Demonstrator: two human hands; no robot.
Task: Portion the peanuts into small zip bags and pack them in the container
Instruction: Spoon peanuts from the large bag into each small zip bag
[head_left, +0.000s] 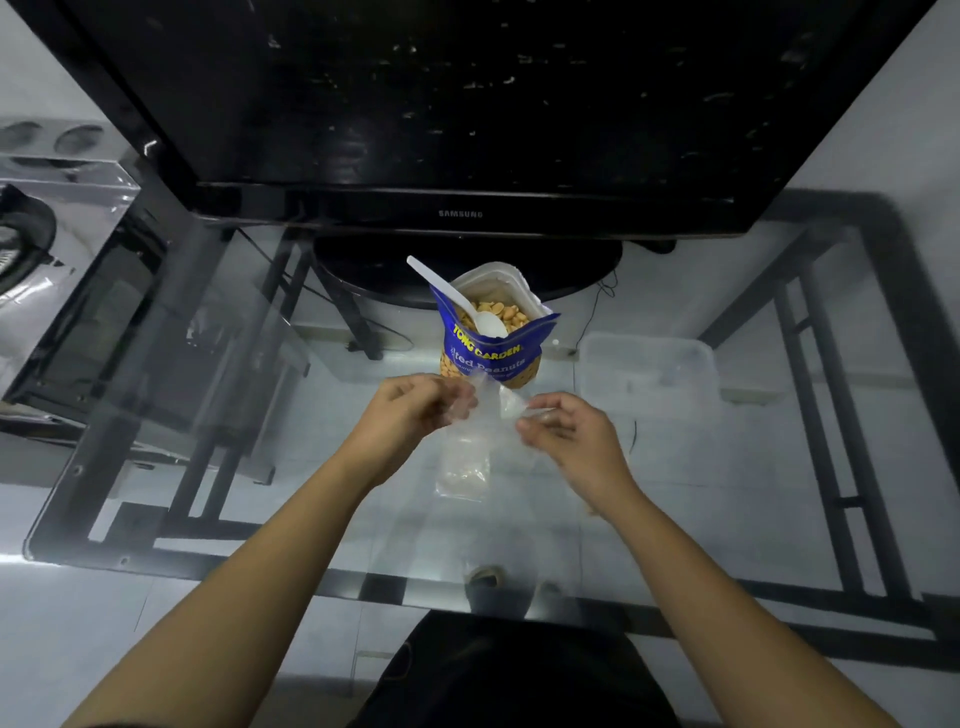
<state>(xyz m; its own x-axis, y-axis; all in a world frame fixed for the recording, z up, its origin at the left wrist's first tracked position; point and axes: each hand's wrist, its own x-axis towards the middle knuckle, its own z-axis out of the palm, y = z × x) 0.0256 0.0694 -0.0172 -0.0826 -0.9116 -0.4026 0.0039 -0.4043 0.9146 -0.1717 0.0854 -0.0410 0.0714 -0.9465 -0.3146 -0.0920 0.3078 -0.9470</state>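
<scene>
A person's two bare forearms reach over a clear glass tabletop (249, 426) on a black frame. Between the hands hangs a small transparent plastic zip bag (465, 457), held by its top edge. The left hand (410, 415) pinches the bag's left corner with curled fingers, and the right hand (571, 436) pinches the right corner the same way. The bag is blurred. Its lower end shows a pale clump that may be peanuts, though this cannot be confirmed.

What could go wrong: the film is thin and slippery, so a loose pinch on either corner could let the bag drop or tip and spill its contents on the glass. A seal pressed only partway could also leak later. Just beyond the hands, almost touching the zip bag's top, stands an open blue foil peanut pouch (488, 345) with a white plastic spoon (457, 296) propped inside — a careless knuckle could knock it over.

The zip bag dangles below and between both hands, its mouth at fingertip level. The clear lidless plastic container (649, 371) sits on the glass to the right of the pouch, apart from the right hand. A large black television (441, 104) fills the background.
</scene>
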